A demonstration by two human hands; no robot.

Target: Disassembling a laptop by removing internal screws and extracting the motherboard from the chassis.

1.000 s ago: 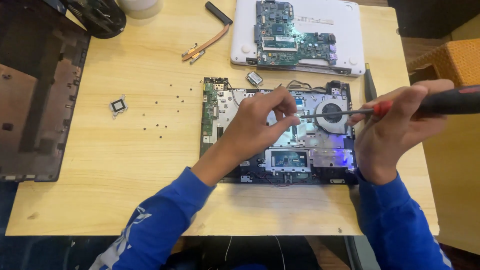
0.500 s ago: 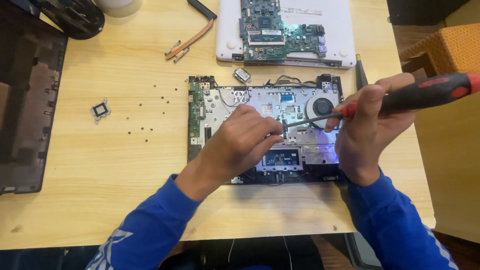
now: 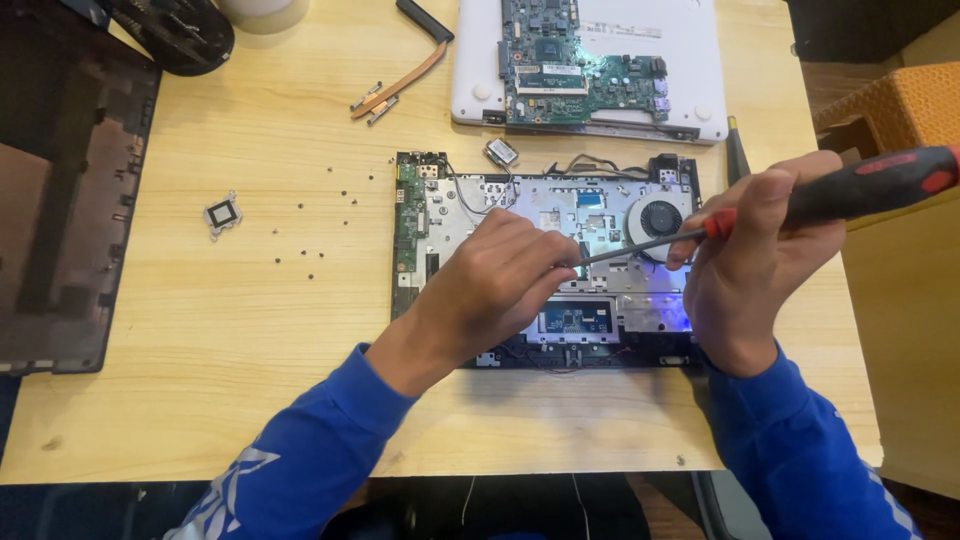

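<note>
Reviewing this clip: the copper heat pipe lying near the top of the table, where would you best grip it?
Probably the copper heat pipe at mid-length, from above, fingers across its thin bar. It lies flat and diagonal, apart from the white laptop shell, with bare table either side.

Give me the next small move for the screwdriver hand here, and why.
Probably turn the screwdriver in place. The right hand grips its red-and-black handle, and the left hand pinches the shaft near the tip, steadying it on the opened laptop base. The tip itself is hidden under the fingers, so seating is unconfirmed.
</note>
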